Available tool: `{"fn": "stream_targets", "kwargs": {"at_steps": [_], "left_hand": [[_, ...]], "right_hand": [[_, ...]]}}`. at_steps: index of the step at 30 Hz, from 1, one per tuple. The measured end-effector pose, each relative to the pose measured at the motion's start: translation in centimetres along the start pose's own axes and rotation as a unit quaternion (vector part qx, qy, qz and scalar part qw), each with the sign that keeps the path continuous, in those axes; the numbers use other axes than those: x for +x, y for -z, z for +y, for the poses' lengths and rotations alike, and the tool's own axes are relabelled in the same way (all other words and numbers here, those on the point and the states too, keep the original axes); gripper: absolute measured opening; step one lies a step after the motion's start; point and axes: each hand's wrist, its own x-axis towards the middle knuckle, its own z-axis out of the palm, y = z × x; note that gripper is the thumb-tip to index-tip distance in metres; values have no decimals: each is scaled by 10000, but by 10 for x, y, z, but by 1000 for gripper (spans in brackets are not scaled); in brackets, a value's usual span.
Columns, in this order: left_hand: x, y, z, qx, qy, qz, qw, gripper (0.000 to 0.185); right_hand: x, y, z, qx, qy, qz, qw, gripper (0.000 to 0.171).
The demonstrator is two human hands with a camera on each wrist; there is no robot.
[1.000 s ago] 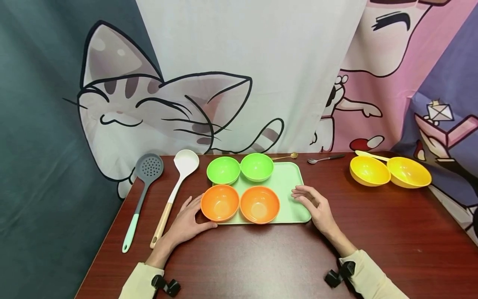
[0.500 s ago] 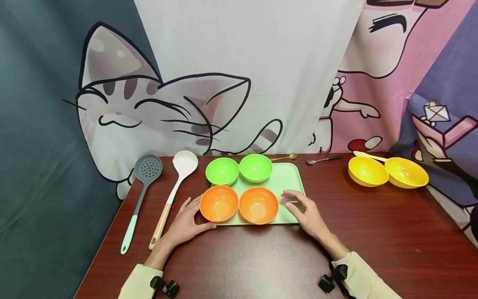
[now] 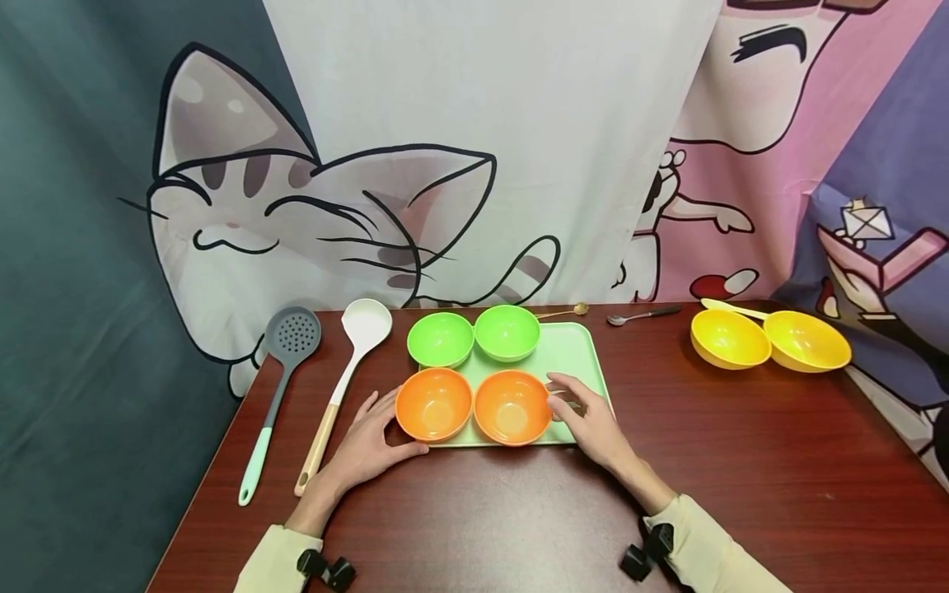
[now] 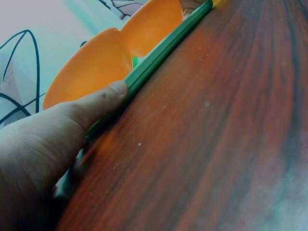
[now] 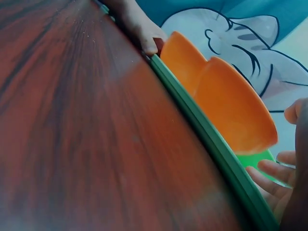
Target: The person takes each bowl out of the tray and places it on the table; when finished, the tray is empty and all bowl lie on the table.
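1. Your left hand (image 3: 366, 445) lies on the surface (image 3: 741, 461) at the near left corner of the pale green tray (image 3: 574, 350). Its fingers curve loosely beside the left orange bowl (image 3: 433, 403), and the left wrist view shows the thumb pressed along the tray's front rim, a hold that looks meant to steady the tray.

2. Your right hand (image 3: 589, 420) sits over the tray's near right part. Its fingers (image 3: 563, 383) are slightly spread and loosely bent toward the right orange bowl (image 3: 511, 406), close to its rim. Whether they touch it, you cannot tell from these views.

3. The tray carries four bowls: the two orange ones touch side by side along the front edge, and two green bowls (image 3: 474, 336) sit behind them. That leaves the tray's right side bare.

4. Left of the tray lie a grey skimmer (image 3: 278, 387) and a white ladle (image 3: 344, 379), handles toward you.

5. Far right stand two yellow bowls (image 3: 771, 339), well apart from the tray, with small spoons (image 3: 641, 314) near the back edge.
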Motion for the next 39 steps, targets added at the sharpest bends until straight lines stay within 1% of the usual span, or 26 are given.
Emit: {"fn": "stream_targets", "kwargs": {"at_steps": [3,6,11,14,20,26,33,39], "left_hand": [[-1,-1,1,-37,4,-7,10000,91],[0,-1,2,-89,-46,16,9999,91],[3,0,2,-87,-102,61,9999,91],[5,0,2,-23,-75,21,10000,92],[5,0,0,12,-10,-38,10000,92],[3,-1,-1,24,-10,-17,10000,92],[2,-1,-2,11,18,-34,10000,92],[1,-1,-3,23,1,-13,10000,92]], "right_hand": [[4,-6,0,-65,-308,-137,9994,37],[8,-9,-1,-135,-534,-171,9983,34],[13,-5,-2,444,-1046,-184,9933,34],[14,-2,-1,661,-1222,-246,9900,34],[14,-1,3,762,-1117,-441,9898,36],[15,-3,4,682,-1046,-531,9907,32],[15,-4,5,784,-1244,-614,9872,29],[16,-4,7,1009,-1322,-765,9831,33]]}}
